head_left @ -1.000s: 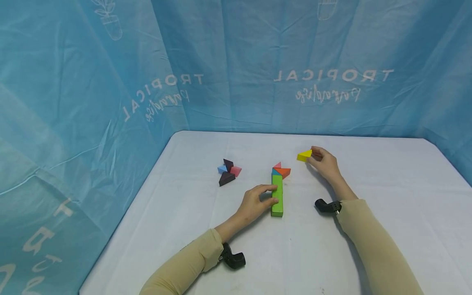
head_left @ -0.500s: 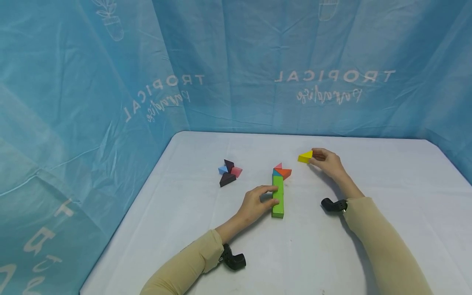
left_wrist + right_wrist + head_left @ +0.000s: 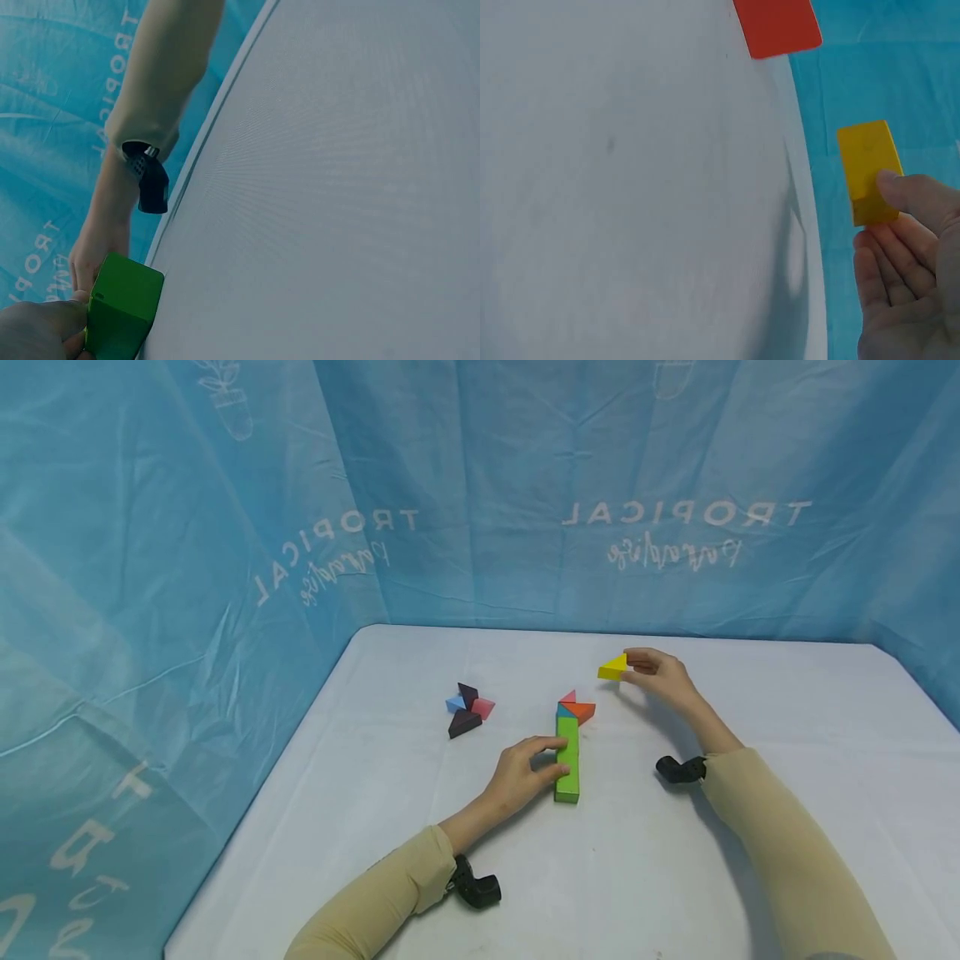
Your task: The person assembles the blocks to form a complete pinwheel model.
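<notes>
My right hand (image 3: 663,679) pinches a yellow triangular block (image 3: 612,668) between thumb and fingers, and its shadow falls on the white cloth below. In the right wrist view the yellow block (image 3: 868,165) shows a rectangular side with the thumb on it. My left hand (image 3: 519,774) rests its thumb and fingertips on a long green block (image 3: 567,781), spread apart along its left side and top. Against the far end of the green block are a blue triangle (image 3: 564,711), an orange triangle (image 3: 582,712) and a small pink triangle (image 3: 569,697).
Left of the green block lies a loose cluster: two dark blocks (image 3: 465,722), a light blue triangle (image 3: 455,703) and a pink block (image 3: 483,708). The white tablecloth (image 3: 420,860) ends at blue printed curtains (image 3: 487,485) behind and to the left.
The right hand has moved slightly up and left with the yellow block over the last half second, after a small shift right. The left hand stays on the green block.
</notes>
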Action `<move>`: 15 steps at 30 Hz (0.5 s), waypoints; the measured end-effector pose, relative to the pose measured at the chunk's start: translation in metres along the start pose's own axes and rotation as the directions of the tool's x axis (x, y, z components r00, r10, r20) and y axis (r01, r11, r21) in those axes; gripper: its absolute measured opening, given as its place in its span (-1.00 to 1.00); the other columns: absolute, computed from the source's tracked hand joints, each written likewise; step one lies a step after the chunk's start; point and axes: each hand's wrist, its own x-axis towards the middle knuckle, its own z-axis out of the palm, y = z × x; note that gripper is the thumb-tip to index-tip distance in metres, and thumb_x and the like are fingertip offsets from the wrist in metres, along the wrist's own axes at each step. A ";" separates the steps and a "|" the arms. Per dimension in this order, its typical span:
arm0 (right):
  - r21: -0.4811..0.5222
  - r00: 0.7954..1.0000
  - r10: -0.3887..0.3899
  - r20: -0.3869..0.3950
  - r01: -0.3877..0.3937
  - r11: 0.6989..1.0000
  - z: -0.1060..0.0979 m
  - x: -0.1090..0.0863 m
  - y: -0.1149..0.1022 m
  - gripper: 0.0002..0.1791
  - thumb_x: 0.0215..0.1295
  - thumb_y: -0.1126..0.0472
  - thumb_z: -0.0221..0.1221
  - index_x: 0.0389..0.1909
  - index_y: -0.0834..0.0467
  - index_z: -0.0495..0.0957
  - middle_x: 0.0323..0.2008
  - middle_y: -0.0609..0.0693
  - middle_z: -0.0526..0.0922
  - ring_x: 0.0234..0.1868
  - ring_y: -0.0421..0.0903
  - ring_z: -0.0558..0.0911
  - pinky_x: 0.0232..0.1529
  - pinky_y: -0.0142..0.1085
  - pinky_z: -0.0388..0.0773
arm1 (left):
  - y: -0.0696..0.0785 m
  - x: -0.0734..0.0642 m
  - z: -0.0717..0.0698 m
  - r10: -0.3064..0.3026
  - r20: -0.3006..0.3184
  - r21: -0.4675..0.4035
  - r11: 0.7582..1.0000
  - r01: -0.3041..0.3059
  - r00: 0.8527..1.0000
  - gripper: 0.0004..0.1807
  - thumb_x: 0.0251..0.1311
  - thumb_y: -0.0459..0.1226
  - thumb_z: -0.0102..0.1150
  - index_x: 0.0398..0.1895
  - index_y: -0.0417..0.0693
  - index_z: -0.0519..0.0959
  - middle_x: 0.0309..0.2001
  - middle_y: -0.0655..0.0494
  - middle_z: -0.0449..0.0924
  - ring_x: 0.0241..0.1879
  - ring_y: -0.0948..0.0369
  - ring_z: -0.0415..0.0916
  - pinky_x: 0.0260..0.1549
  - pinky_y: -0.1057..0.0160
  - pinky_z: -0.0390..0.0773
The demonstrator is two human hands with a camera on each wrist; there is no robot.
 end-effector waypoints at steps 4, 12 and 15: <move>0.007 0.998 -0.033 0.053 0.033 0.999 0.011 0.006 -0.011 -0.39 0.26 0.11 0.24 0.27 0.28 0.34 0.17 0.25 0.43 0.18 0.15 0.43 0.15 -0.07 0.38 | 0.000 0.000 0.000 0.002 0.002 -0.004 1.000 -0.002 1.000 -0.56 0.12 -0.25 0.33 0.10 -0.12 0.55 0.04 0.08 0.58 0.11 0.26 0.43 0.11 0.25 0.38; 0.032 0.983 -0.076 0.170 0.071 0.997 0.036 0.017 -0.030 -0.43 0.24 0.16 0.26 0.23 0.27 0.39 0.14 0.22 0.47 0.16 0.12 0.44 0.17 -0.10 0.37 | 0.000 0.000 -0.001 0.026 -0.007 0.011 1.000 -0.026 1.000 -0.56 0.12 -0.26 0.32 0.09 -0.13 0.54 0.04 0.08 0.58 0.10 0.25 0.44 0.10 0.26 0.39; 0.036 0.974 -0.086 0.212 0.080 0.996 0.043 0.019 -0.034 -0.45 0.25 0.19 0.24 0.24 0.26 0.38 0.16 0.21 0.46 0.18 0.12 0.43 0.18 -0.09 0.36 | 0.000 0.000 -0.001 0.025 0.000 0.014 1.000 -0.025 1.000 -0.56 0.12 -0.26 0.32 0.10 -0.13 0.54 0.04 0.08 0.57 0.10 0.25 0.44 0.10 0.27 0.39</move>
